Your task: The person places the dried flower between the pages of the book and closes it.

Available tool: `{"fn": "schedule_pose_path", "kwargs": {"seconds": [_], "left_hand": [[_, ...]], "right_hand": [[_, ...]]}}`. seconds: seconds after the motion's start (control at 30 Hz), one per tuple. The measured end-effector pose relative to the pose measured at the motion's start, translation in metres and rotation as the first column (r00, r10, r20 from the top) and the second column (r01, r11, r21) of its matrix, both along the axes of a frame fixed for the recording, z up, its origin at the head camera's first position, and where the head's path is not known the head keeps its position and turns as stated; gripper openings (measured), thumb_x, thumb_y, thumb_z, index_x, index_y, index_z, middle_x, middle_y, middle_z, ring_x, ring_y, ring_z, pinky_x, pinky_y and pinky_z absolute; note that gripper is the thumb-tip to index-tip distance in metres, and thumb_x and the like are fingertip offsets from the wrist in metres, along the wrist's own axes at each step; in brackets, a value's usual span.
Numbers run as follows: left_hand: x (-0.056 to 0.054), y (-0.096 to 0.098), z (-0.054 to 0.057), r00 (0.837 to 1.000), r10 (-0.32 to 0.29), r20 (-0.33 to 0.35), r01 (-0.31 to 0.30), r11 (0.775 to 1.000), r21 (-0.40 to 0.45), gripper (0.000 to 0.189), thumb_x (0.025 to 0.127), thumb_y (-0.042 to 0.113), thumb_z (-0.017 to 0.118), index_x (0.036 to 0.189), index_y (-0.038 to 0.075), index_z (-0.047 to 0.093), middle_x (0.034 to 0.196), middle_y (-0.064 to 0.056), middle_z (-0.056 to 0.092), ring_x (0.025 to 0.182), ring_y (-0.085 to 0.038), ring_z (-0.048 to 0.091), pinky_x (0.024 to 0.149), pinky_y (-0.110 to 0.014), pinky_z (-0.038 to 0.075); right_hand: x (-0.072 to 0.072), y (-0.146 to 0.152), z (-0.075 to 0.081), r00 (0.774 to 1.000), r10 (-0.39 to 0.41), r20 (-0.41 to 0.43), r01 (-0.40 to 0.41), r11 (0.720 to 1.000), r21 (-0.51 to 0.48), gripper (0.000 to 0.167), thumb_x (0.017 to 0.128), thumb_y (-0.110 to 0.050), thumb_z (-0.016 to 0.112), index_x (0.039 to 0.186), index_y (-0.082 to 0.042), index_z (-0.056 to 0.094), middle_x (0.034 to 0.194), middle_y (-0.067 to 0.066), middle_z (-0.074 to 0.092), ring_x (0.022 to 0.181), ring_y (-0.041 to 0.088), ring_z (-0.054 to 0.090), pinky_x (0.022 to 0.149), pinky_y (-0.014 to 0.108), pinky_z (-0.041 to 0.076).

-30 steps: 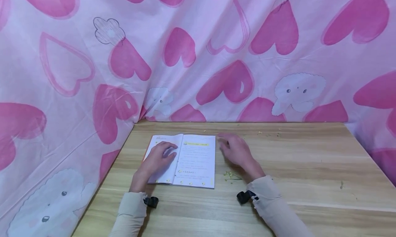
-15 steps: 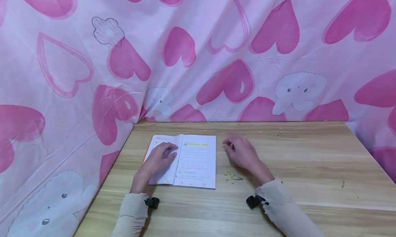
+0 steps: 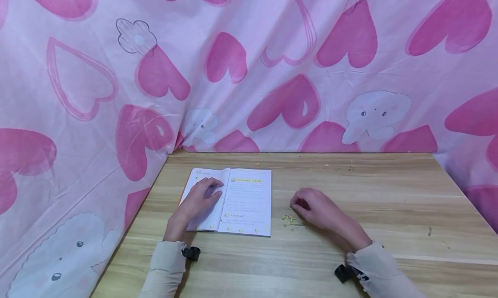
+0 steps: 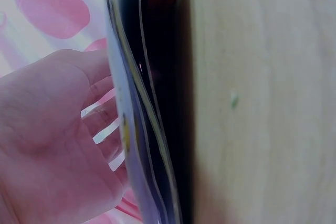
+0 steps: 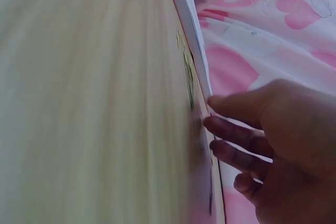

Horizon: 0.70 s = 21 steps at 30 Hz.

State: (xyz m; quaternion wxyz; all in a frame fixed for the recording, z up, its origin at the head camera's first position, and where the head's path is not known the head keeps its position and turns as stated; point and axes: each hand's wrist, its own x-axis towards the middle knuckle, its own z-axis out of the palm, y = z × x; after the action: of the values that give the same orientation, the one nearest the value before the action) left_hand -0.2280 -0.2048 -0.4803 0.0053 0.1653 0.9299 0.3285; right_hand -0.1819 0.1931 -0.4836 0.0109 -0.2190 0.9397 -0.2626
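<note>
An open book (image 3: pixel 249 203) with white pages and yellow headings lies on the left part of the table. My left hand (image 3: pixel 200 200) rests on its left page, fingers gently bent and holding nothing; in the left wrist view the palm (image 4: pixel 58 135) is beside the raised page edges (image 4: pixel 126 93). To the right of the book, my right hand (image 3: pixel 319 208) is low over the table, its fingers loosely curled. The right wrist view shows nothing between the thumb and fingers (image 5: pixel 239 153). Close to those fingertips lies a small sprig of yellow flowers (image 3: pixel 291 220), with thin green stems (image 5: pixel 187 72).
The wooden table (image 3: pixel 241 267) ends at a pink curtain (image 3: pixel 280 103) printed with hearts, which hangs behind and on both sides. Small yellow bits (image 3: pixel 327 166) are scattered near the back edge. A dark speck (image 3: pixel 429 231) lies on the right.
My right hand has drawn back from the book's upper right corner, moving right and toward me, to beside the flower sprig. The left hand and the book have stayed in place.
</note>
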Motion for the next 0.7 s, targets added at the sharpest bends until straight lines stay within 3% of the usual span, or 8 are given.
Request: {"fn": "schedule_pose_path", "kwargs": {"seconds": [0.23,0.47,0.7], "left_hand": [[-0.001,0.001,0.0,1.0,-0.006,0.008,0.007,1.0,-0.009,0.027,0.105,0.015,0.07,0.131,0.007,0.07,0.133,-0.014,0.07,0.132,-0.033,0.063,0.118,-0.054,0.046],[-0.003,0.003,0.0,1.0,-0.007,0.02,0.007,1.0,-0.017,0.028,0.106,0.016,0.068,0.133,0.008,0.068,0.136,-0.014,0.069,0.135,-0.033,0.061,0.12,-0.054,0.044],[0.0,0.003,-0.001,0.999,0.01,0.039,-0.009,0.999,-0.031,0.027,0.107,0.016,0.067,0.133,0.008,0.067,0.136,-0.014,0.068,0.136,-0.033,0.06,0.121,-0.055,0.043]], "right_hand": [[0.018,0.025,0.001,0.996,0.091,0.017,-0.09,0.996,-0.013,0.01,0.098,-0.021,0.08,0.103,-0.028,0.074,0.1,-0.015,0.065,0.097,0.009,0.058,0.088,0.032,0.054],[0.026,0.034,0.001,0.994,0.075,0.073,-0.077,0.996,0.032,0.019,0.094,-0.038,0.085,0.104,-0.031,0.071,0.103,-0.015,0.062,0.097,0.01,0.052,0.086,0.03,0.049],[0.022,0.029,0.0,0.999,0.034,0.024,-0.035,0.999,0.025,0.011,0.096,-0.027,0.084,0.1,-0.026,0.074,0.098,-0.012,0.063,0.094,0.009,0.053,0.083,0.029,0.05]]}}
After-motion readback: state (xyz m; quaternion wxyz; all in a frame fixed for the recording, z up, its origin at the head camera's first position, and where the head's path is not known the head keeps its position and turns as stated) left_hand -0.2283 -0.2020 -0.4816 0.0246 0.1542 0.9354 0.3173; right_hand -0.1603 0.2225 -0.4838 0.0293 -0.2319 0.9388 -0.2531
